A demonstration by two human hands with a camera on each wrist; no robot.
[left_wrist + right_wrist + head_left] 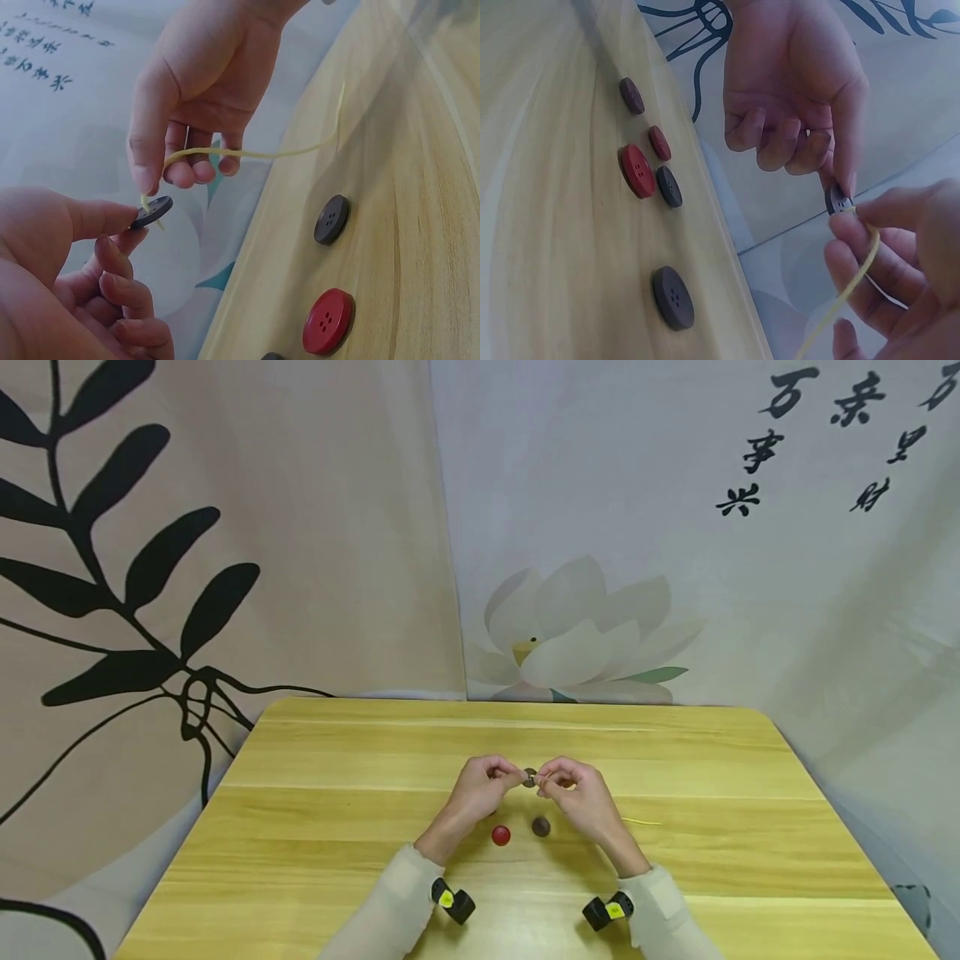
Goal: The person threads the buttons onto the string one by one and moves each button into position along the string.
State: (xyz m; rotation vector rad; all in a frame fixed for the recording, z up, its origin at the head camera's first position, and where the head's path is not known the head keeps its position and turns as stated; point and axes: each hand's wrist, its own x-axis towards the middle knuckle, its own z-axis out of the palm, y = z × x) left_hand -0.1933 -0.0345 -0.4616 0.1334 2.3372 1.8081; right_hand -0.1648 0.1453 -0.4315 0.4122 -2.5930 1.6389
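A dark four-hole button is held up above the table, its edge pinched between the thumb and index finger of my left hand. Just beside it, my right hand pinches a yellow string close to the button's face. In the left wrist view the string enters the button, and a short tip of it shows on the underside. The string's long tail hangs back past my right fingers toward the table. Which hole it passes through is too small to tell.
Below my hands, a red button and a dark brown button lie on the wooden table. The right wrist view shows further buttons there: a smaller red one, a black one and a maroon one.
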